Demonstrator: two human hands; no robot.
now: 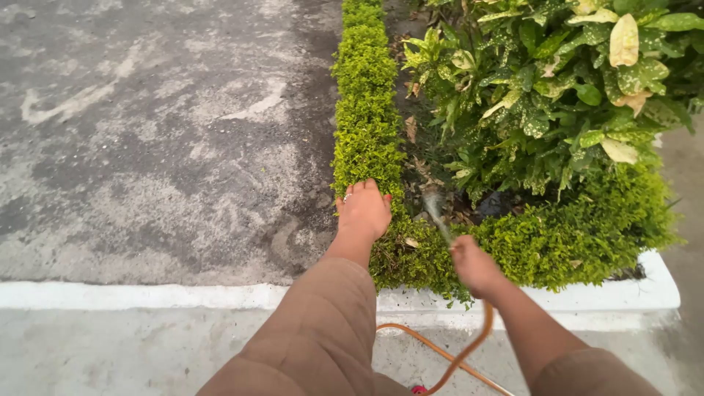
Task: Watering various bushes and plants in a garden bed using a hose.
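Nearest, at 6 o'clock: two brown sleeves (315,337) reaching up into view, with an orange hose (469,352) looping over the pale concrete floor (110,352) between them.

Just beyond, a white painted kerb (147,295) running from 9 to 3 o'clock and edging the planter.

At centre, slightly toward 5 o'clock: right hand (477,265) closed around the orange hose, which passes under the wrist; hand blurred, so finger detail cannot be told. A thin blurred jet of water (436,213) rising from that fist toward 12 o'clock into the bed.

At centre, toward 7 o'clock of the hedge corner: left hand (364,211) open, palm down, fingers together, resting on top of the low clipped hedge (367,125), with a ring on one finger.

Farther out, the low clipped hedge running to 12 o'clock and also bending toward 3 o'clock along the kerb.

At 1 to 2 o'clock, inside the hedge: a speckled green-and-yellow leafy shrub (557,81), with dry brown leaves (414,132) on the soil beneath.

At 10 to 11 o'clock, farthest: dark, patchy wet asphalt (147,125).
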